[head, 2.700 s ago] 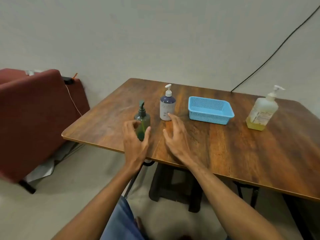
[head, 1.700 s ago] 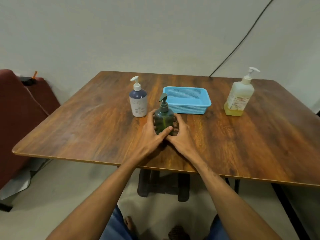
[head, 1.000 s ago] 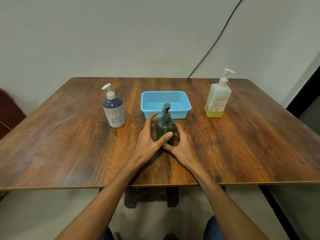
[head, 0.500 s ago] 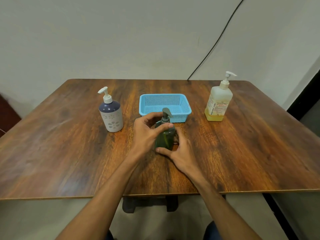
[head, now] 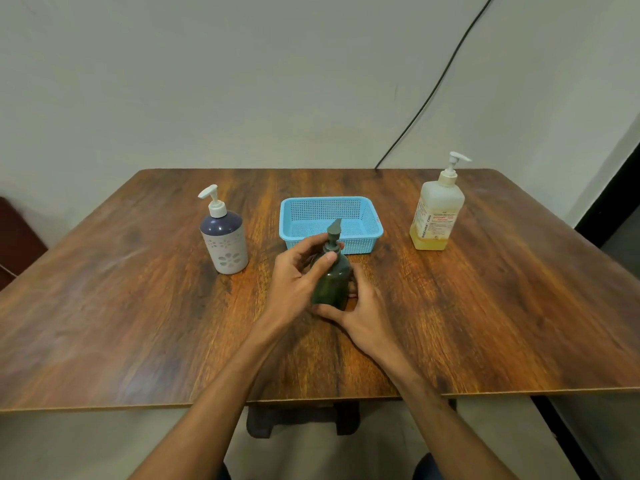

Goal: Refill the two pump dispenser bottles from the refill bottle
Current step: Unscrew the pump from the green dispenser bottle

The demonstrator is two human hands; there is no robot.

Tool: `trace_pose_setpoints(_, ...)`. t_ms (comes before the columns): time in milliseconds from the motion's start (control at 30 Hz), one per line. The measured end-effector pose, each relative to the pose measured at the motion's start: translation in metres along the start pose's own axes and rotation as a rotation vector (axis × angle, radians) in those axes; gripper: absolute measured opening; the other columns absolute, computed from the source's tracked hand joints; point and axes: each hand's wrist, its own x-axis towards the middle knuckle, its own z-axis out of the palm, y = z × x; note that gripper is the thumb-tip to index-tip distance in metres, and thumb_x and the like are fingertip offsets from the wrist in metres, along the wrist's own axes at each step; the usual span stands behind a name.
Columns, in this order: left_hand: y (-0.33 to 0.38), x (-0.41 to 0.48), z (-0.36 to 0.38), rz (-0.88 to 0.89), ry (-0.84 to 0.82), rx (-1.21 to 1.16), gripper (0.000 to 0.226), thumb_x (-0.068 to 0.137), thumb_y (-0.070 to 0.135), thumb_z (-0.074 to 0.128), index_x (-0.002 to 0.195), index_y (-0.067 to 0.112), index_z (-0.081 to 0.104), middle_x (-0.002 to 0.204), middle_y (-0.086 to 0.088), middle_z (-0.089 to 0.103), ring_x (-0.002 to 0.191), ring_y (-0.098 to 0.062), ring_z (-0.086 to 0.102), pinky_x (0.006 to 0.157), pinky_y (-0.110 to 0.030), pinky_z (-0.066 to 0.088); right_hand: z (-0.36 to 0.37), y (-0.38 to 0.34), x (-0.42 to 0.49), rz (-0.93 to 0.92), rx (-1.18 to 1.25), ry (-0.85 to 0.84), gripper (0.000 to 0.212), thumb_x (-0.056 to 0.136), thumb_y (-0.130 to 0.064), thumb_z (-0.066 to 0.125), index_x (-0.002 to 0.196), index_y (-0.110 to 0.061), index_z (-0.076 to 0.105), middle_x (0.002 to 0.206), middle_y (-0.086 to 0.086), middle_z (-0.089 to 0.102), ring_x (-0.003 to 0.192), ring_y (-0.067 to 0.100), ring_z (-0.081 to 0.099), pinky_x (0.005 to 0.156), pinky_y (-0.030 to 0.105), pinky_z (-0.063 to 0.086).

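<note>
Left hand (head: 294, 284), right hand (head: 365, 318) tight round green bottle (head: 333, 280); blue basket (head: 362, 247) close behind, contact uncertain.

My left hand (head: 294, 282) held the green bottle (head: 334, 282) at its pump collar, with the thumb on the shoulder and the fingers curled behind the neck. My right hand (head: 363, 317) gripped the lower body, and its thumb lay across the front and hid the base. The bottle was nearly upright over the table (head: 138, 306), just in front of the blue basket (head: 360, 245). The white bottle (head: 227, 251), navy on top, stood left of the basket. The refill bottle (head: 438, 213) stood well to the right with a little yellow liquid at its bottom. A black cable (head: 433, 91) ran down the wall (head: 207, 81) behind.
</note>
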Motion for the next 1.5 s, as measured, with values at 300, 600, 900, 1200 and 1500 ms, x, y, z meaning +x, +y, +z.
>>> trace_pose_setpoints(300, -0.001, -0.001, 0.003, -0.007, -0.134, -0.02, 0.038, 0.1, 0.024, 0.061, 0.138, 0.018, 0.058, 0.133, 0.002, 0.067, 0.127, -0.011, 0.063, 0.105, -0.03, 0.054, 0.0, 0.0, 0.0, 0.006, -0.001, 0.001, 0.077, 0.077, -0.022, 0.089, 0.135, -0.045, 0.042, 0.13, -0.02, 0.059, 0.116, -0.012, 0.055, 0.088, 0.005, 0.046)
trace_pose_setpoints(600, -0.002, 0.008, 0.011, 0.044, 0.19, 0.107, 0.036, 0.076, 0.02, 0.091, 0.105, 0.013, 0.072, 0.103, 0.004, 0.075, 0.102, -0.011, 0.071, 0.096, -0.034, 0.058, -0.001, -0.001, 0.0, 0.019, 0.003, -0.007, 0.081, 0.077, -0.024, 0.089, 0.138, -0.045, 0.04, 0.133, -0.016, 0.057, 0.114, -0.012, 0.053, 0.085, 0.003, 0.045)
trace_pose_setpoints(900, -0.003, 0.0, 0.007, 0.002, -0.079, 0.056, 0.04, 0.1, 0.025, 0.063, 0.138, 0.013, 0.059, 0.134, 0.001, 0.067, 0.128, -0.011, 0.062, 0.107, -0.034, 0.052, -0.001, -0.003, -0.001, -0.008, 0.025, 0.001, 0.078, 0.077, -0.02, 0.089, 0.138, -0.039, 0.045, 0.132, -0.016, 0.06, 0.116, -0.006, 0.058, 0.087, 0.008, 0.049)
trace_pose_setpoints(1200, 0.007, 0.004, 0.016, 0.083, 0.261, 0.076, 0.034, 0.075, 0.016, 0.091, 0.105, 0.015, 0.074, 0.102, 0.005, 0.076, 0.1, -0.011, 0.073, 0.089, -0.032, 0.06, -0.002, -0.005, -0.001, 0.005, 0.024, -0.005, 0.081, 0.075, -0.022, 0.09, 0.131, -0.053, 0.041, 0.127, -0.025, 0.058, 0.112, -0.014, 0.056, 0.086, 0.006, 0.048)
trace_pose_setpoints(1500, 0.039, 0.015, 0.014, 0.127, 0.364, 0.028, 0.035, 0.075, 0.019, 0.091, 0.103, 0.013, 0.071, 0.101, 0.007, 0.075, 0.098, -0.007, 0.072, 0.089, -0.032, 0.06, -0.001, -0.001, 0.001, 0.001, -0.006, -0.001, 0.077, 0.073, -0.034, 0.091, 0.13, -0.053, 0.043, 0.137, -0.018, 0.057, 0.121, 0.0, 0.057, 0.093, 0.015, 0.05)
